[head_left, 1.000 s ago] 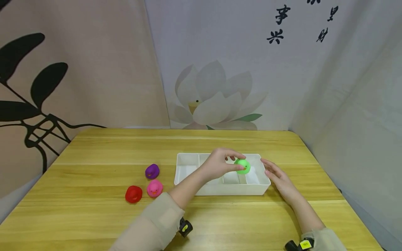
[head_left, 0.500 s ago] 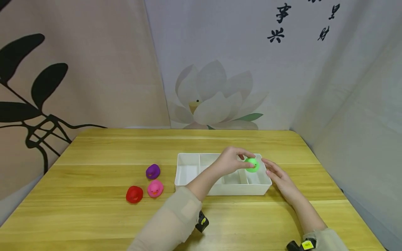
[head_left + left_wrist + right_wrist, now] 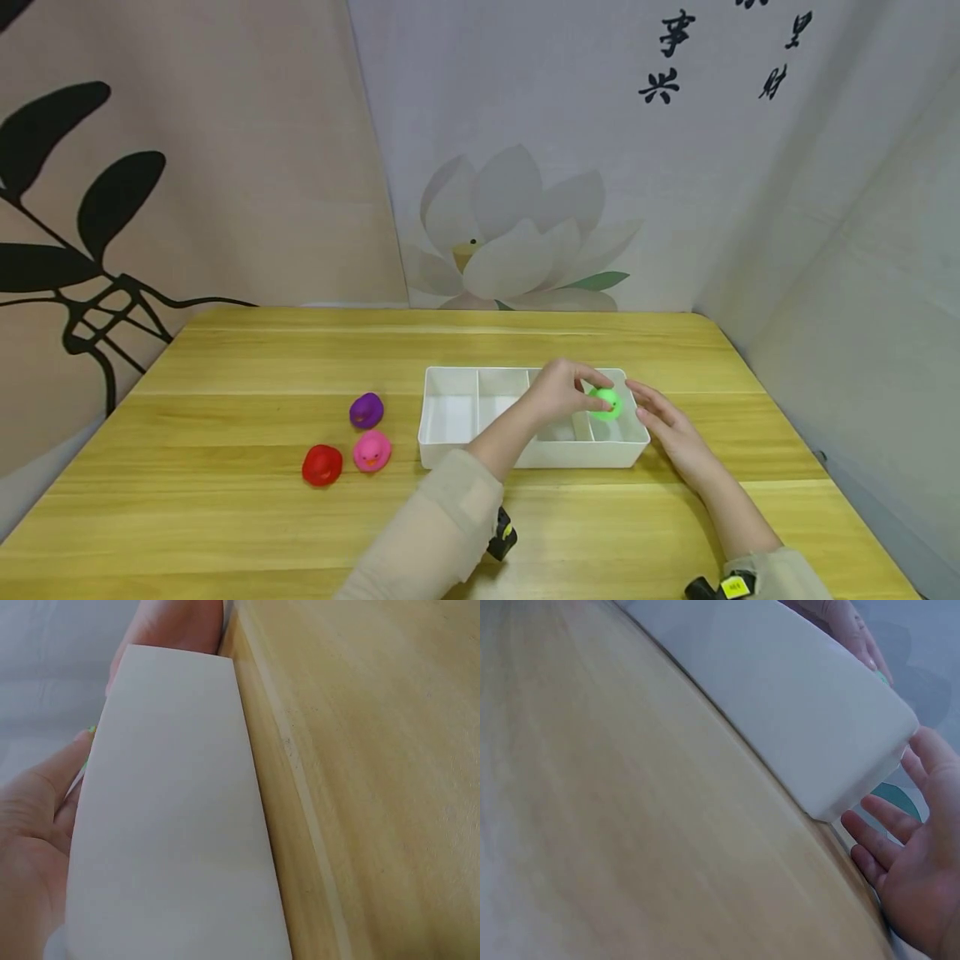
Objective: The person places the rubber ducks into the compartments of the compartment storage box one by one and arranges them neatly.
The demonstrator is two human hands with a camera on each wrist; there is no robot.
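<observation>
A small green rubber duck (image 3: pixel 607 406) is pinched between the thumb and fingers of my left hand (image 3: pixel 562 392). It sits low over the rightmost compartment of a white divided box (image 3: pixel 525 454). In the left wrist view the wall of the box (image 3: pixel 165 802) hides most of the duck and part of the hand. My right hand (image 3: pixel 671 429) rests at the right end of the box, fingers extended along its wall. The right wrist view shows these fingers spread beside the box's corner, with the right hand (image 3: pixel 915 862) holding nothing.
Left of the box, a purple rubber duck (image 3: pixel 367 411), a pink rubber duck (image 3: pixel 372 451) and a red rubber duck (image 3: pixel 322 465) lie on the wooden table (image 3: pixel 225 375). A printed curtain (image 3: pixel 525 125) hangs behind the table.
My left hand has moved right with the green duck, from over the divider to the rightmost compartment, then slightly lower. The right hand has stayed at the box's end.
</observation>
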